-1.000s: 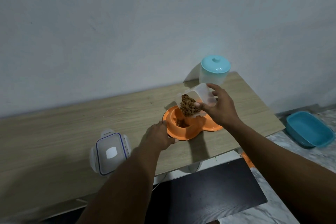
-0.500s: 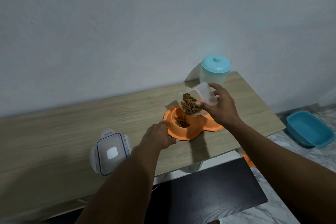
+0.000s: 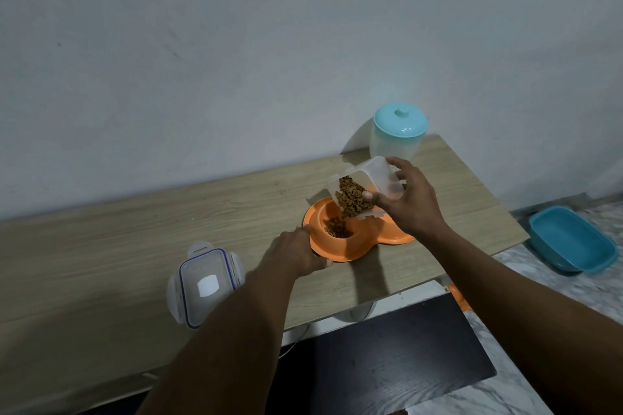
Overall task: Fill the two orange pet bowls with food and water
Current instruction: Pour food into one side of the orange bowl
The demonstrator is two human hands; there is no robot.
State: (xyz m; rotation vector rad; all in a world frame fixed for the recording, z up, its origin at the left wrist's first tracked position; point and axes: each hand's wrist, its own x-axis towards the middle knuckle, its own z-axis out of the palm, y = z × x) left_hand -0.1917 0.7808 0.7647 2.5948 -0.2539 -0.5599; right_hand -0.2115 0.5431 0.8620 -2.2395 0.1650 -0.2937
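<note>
An orange double pet bowl [image 3: 340, 251] sits on the wooden table [image 3: 135, 232] near its right end. Its left bowl holds a small pile of brown kibble [image 3: 337, 229]; the right bowl is mostly hidden behind my right hand. My right hand [image 3: 413, 202] grips a clear plastic food container [image 3: 377, 175], tilted mouth-down over the left bowl, with kibble piled at its opening. My left hand [image 3: 298, 253] rests on the bowl's left rim, fingers curled around the edge.
The container's clear lid [image 3: 205, 283] with blue seal lies on the table left of my left arm. A jar with a teal lid [image 3: 397, 130] stands against the wall behind the bowl. A teal tray [image 3: 573, 239] lies on the floor to the right.
The kibble pile in the left bowl has grown a little. The tilted container has stayed over the bowl, and my left hand has kept its place on the rim.
</note>
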